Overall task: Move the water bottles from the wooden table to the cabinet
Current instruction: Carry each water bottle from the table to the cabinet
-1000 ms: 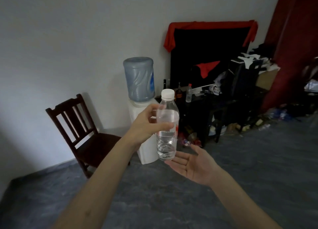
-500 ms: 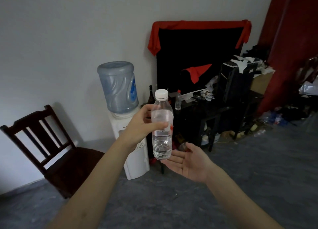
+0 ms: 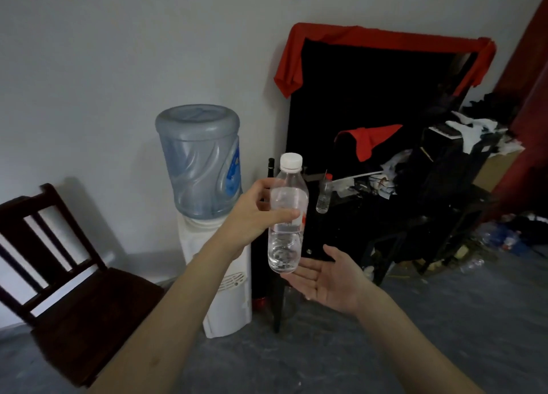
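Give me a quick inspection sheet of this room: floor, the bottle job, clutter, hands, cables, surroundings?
Surface: grey floor; no wooden table seen.
Job's things: capped water bottle, upright, partly filled; second small bottle on the dark cabinet.
Clutter: red cloth, papers and boxes piled on the right.
Hands: left hand grips the bottle; right hand open, palm up, under its base.
Cables: nothing seen.
Surroundings: water dispenser, wooden chair, white wall.

The left hand (image 3: 255,212) holds a clear, white-capped water bottle (image 3: 287,218) upright by its middle — the right hand (image 3: 329,278) lies palm-up just beneath its base — before a water dispenser (image 3: 204,192) and dark wooden chair (image 3: 59,263).
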